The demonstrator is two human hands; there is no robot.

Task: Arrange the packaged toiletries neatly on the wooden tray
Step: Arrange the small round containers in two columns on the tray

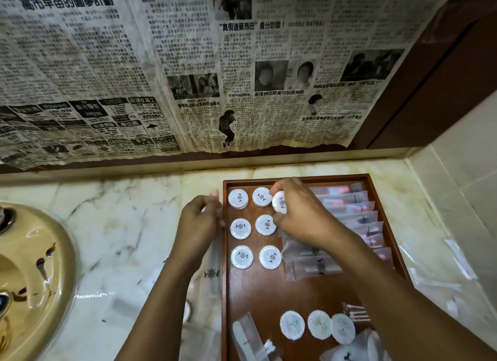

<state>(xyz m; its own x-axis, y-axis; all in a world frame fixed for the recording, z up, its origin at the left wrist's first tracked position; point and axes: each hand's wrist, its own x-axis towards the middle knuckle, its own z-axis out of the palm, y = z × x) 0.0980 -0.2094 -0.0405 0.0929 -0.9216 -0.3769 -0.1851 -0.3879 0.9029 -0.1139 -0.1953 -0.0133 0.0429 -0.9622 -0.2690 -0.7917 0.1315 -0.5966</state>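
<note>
A dark wooden tray (pixel 269 293) lies on the marble counter. Several round white soap packs (pixel 242 257) sit in two columns at its far left. My right hand (pixel 301 213) pinches one more round soap pack (pixel 279 202), tilted, beside the top row. Overlapping frosted sachets (pixel 349 207) line the tray's right side. Three round packs (pixel 318 324) and loose sachets lie near the front. My left hand (pixel 199 223) hovers just outside the tray's left rim with curled fingers, seemingly pinching something small that I cannot make out.
A beige sink basin (pixel 29 274) sits at the left. Loose clear packets (pixel 212 273) lie on the counter left of the tray and more (pixel 457 261) to its right. Newspaper (pixel 188 65) covers the wall behind; a tiled wall rises at the right.
</note>
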